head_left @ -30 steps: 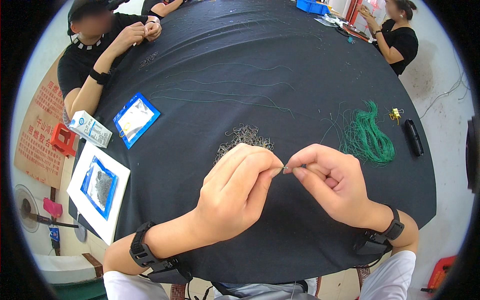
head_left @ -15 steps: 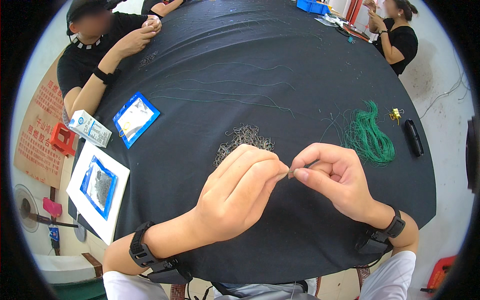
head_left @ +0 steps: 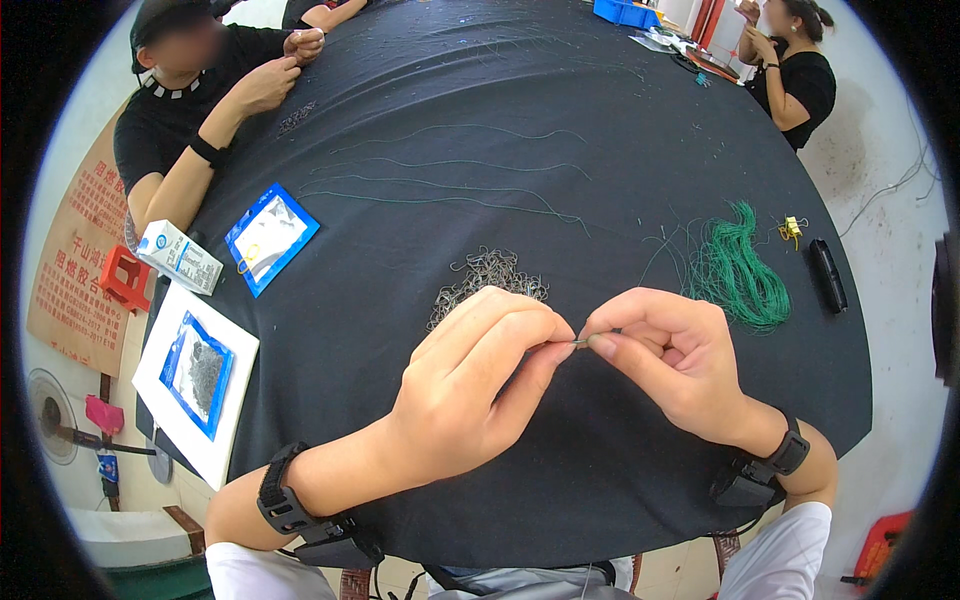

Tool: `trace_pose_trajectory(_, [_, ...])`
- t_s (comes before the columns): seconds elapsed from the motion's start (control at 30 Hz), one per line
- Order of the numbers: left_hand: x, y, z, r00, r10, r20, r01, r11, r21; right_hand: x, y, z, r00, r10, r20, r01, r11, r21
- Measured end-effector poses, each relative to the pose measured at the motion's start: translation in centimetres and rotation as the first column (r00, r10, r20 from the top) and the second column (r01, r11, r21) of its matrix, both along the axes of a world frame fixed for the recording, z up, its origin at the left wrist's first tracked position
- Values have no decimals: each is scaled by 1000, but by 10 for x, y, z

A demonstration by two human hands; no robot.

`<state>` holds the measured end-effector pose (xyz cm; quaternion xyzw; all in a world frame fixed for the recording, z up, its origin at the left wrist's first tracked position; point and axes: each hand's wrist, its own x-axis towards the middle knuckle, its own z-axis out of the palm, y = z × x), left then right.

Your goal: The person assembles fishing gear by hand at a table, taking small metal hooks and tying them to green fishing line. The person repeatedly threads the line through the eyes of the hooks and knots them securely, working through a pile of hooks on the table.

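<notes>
My left hand [head_left: 470,385] and my right hand [head_left: 675,355] meet fingertip to fingertip over the near middle of the table. Each closes thumb and index finger in a pinch. Between them a thin greenish piece [head_left: 581,342] bridges the small gap; it is too small to tell whether it is fishing line, a hook or both. Just behind my left hand lies a pile of small metal fishhooks [head_left: 490,275], partly covered by the fingers. Beyond my right hand rests a bundle of green fishing line [head_left: 742,268].
Several cut green lines [head_left: 450,195] lie across the black tablecloth [head_left: 400,110]. To the left are a blue-edged packet [head_left: 272,240], a carton [head_left: 180,257] and a white board [head_left: 222,440] bearing a hook packet [head_left: 200,375]. A yellow clip [head_left: 792,229] and black marker [head_left: 827,276] sit right. Other people work across the table.
My left fingers have shifted slightly and the thumb now shows below the index finger. A little more of the thin greenish piece is visible between my fingertips.
</notes>
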<state>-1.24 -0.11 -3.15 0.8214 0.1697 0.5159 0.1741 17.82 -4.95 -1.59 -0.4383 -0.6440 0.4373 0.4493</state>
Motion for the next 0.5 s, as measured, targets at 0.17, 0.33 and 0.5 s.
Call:
trace_pose_trajectory(0.17, [-2, 0, -1, 999, -30, -37, 29, 999, -42, 2, 1, 3, 991, -2, 135, -5, 999, 53])
trace_pose_trajectory(0.33, [-5, -2, 2, 991, -85, -102, 70, 987, -146, 0, 1, 3, 974, -25, 223, -7, 990, 139])
trace_pose_trajectory(0.5, [-2, -1, -3, 996, -68, -51, 57, 978, -199, 1, 3, 2, 949, -20, 316, -55, 973, 226])
